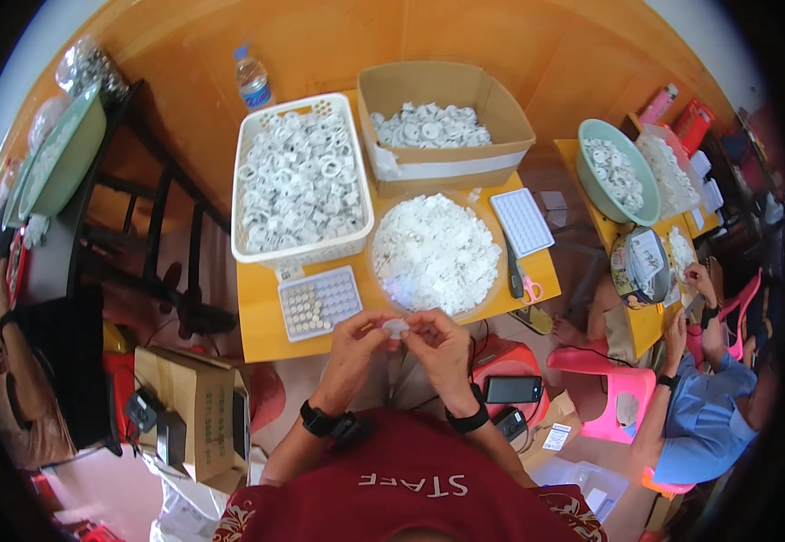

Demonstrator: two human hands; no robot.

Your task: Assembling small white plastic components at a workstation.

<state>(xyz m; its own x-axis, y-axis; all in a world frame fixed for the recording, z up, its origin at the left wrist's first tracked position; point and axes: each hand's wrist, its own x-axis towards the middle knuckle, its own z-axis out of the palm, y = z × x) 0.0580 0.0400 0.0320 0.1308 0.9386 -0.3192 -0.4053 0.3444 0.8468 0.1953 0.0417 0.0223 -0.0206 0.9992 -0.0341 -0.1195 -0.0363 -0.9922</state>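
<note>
Between my two hands, just over the table's near edge, is a small white round plastic part. My left hand pinches it from the left, and my right hand grips its other side with the fingertips. Close by on the left lies a white compartment tray partly filled with small round beige pieces. A round tub heaped with white plastic pieces stands just beyond my hands. Behind are a white basket of white ring-like parts and a cardboard box with more white parts.
On the yellow table are another white tray, a dark-handled tool and pink scissors. A water bottle stands at the back. A phone rests on a red stool. People work at side tables left and right.
</note>
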